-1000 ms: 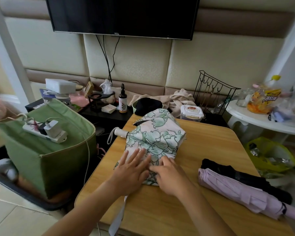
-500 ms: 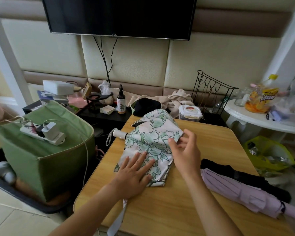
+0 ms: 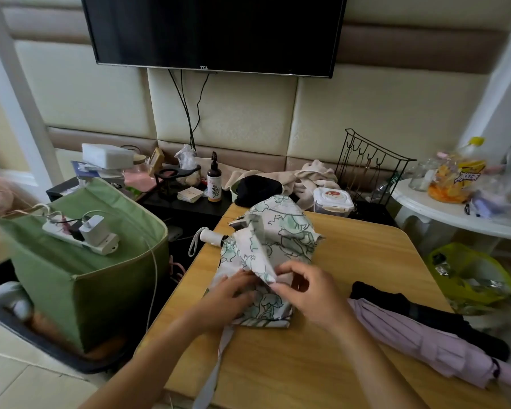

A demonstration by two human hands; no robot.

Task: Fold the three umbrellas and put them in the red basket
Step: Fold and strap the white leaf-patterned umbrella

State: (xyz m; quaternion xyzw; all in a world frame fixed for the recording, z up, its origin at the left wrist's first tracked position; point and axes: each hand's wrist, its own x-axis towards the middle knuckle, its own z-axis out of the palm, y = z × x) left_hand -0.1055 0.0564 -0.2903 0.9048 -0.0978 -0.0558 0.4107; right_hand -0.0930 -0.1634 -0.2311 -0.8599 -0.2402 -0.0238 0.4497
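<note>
1. Floral umbrella (image 3: 273, 252) lies collapsed on the wooden table (image 3: 351, 335), centre of frame; white handle (image 3: 210, 236) with loop strap sticks off the table edge toward 10 o'clock.
2. Left hand (image 3: 229, 293) presses flat on the canopy's near part, fingers spread and lying on the fabric, not clenched.
3. Right hand (image 3: 310, 287) at 3 o'clock of the left hand, touching it; thumb and fingers pinch a raised fold of the floral fabric.
4. White closure strap (image 3: 211, 370) hangs from the umbrella's near end toward 6 o'clock, past the table edge.
5. Pink umbrella (image 3: 425, 346) lies folded on the table at 4 o'clock of the hands; black umbrella (image 3: 419, 311) lies touching it on the far side.
6. Green fabric bin (image 3: 80, 278) on the floor at 9 o'clock of the table; a white power strip (image 3: 80, 236) with plugged adapters rests on its top, contents below hidden.
7. Black tray (image 3: 18, 323) under the bin holds a grey object, unclear what.
8. Clear lidded tub (image 3: 332, 200) at 12 o'clock, at the table's far edge; contents cannot be told.
9. Yellow-green bag (image 3: 466, 273) on the floor at 3 o'clock holds crumpled foil-like wrappers.
10. White round side table (image 3: 455, 215) at 2 o'clock carries a snack bag (image 3: 455, 178) and jars.
11. No red basket visible.
</note>
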